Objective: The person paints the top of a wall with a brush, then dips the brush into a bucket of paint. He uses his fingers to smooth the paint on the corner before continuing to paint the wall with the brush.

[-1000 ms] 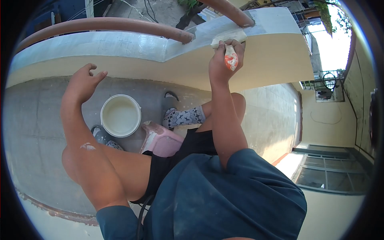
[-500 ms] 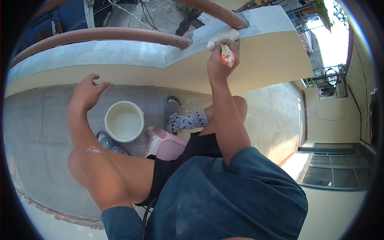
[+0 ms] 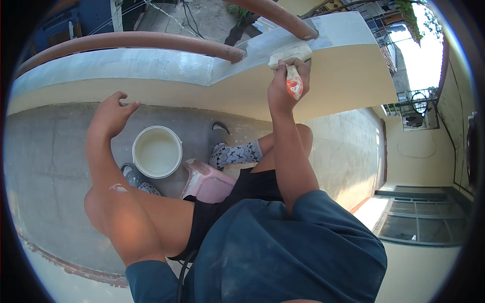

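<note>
My right hand (image 3: pixel 284 93) is closed around the orange-and-white handle of a wide paintbrush (image 3: pixel 290 55). The pale, paint-coated head of the brush lies against the light top band of the low wall (image 3: pixel 348 70), just below the end of a brown rail (image 3: pixel 298 22). Over the floor, with thumb and fingers apart, my left hand (image 3: pixel 113 113) is open and holds nothing. Its forearm leans on my knee. Close by on the floor is a white bucket (image 3: pixel 151 176) with whitish liquid inside.
I sit on a low pink stool (image 3: pixel 212 188) with paint marks. A second brown rail (image 3: pixel 131 41) runs along the wall at left. At right are a tiled floor (image 3: pixel 348 146) and a glass-paned window (image 3: pixel 422 219). Beyond the wall lies a lower yard with wires.
My right hand and the paintbrush have shifted slightly right and down along the wall top. My left hand and the bucket have barely moved.
</note>
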Available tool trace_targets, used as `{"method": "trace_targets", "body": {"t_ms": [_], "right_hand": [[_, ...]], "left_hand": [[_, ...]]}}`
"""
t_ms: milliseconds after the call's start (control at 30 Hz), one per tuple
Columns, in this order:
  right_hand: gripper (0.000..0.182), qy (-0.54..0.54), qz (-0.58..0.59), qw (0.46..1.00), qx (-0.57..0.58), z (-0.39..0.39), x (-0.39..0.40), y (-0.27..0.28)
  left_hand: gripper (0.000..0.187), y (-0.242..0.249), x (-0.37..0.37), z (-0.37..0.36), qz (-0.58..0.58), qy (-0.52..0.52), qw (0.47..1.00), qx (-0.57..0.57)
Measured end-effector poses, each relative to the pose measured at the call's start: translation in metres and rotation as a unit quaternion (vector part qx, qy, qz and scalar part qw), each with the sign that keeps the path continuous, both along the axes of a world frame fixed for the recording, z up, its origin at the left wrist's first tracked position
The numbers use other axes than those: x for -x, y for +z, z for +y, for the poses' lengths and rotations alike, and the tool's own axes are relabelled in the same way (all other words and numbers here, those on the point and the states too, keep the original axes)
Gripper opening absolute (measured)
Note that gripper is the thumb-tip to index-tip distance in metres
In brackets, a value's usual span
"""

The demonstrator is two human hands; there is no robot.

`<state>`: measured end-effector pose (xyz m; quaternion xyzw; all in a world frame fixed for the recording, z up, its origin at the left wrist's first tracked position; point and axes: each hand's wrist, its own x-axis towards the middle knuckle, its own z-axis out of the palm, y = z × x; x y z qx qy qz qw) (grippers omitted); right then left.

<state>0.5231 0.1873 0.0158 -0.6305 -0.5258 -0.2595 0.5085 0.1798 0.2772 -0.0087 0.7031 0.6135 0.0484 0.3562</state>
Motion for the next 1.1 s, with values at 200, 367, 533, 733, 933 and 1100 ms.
{"method": "trace_targets", "body": {"t_ms": [200, 367, 533, 733, 933, 1100], "right_hand": [[0.015, 0.028, 0.150, 0.988, 0.012, -0.013, 0.010, -0.005], [0.015, 0.072, 0.117, 0.989, 0.051, 0.000, 0.022, -0.027], [0.016, 0.148, 0.036, 0.987, 0.048, 0.029, 0.018, -0.042], [0.014, 0.154, -0.002, 0.982, 0.111, 0.041, -0.003, -0.022], [0.010, 0.171, 0.177, 0.962, 0.120, 0.028, -0.002, -0.014], [0.010, 0.186, 0.208, 0.954, 0.110, 0.026, -0.002, -0.020]], "left_hand": [[0.060, 0.001, -0.002, -0.001, 0.012, 0.027, 0.999, 0.024], [0.059, 0.008, -0.003, -0.003, 0.002, 0.030, 0.999, 0.024], [0.060, 0.001, -0.004, -0.003, -0.022, 0.030, 0.999, -0.005], [0.062, 0.002, 0.000, 0.001, -0.017, 0.021, 0.999, -0.018], [0.062, 0.001, -0.004, 0.007, -0.013, -0.012, 1.000, -0.024], [0.063, 0.005, -0.011, 0.003, -0.010, -0.016, 1.000, -0.018]]}}
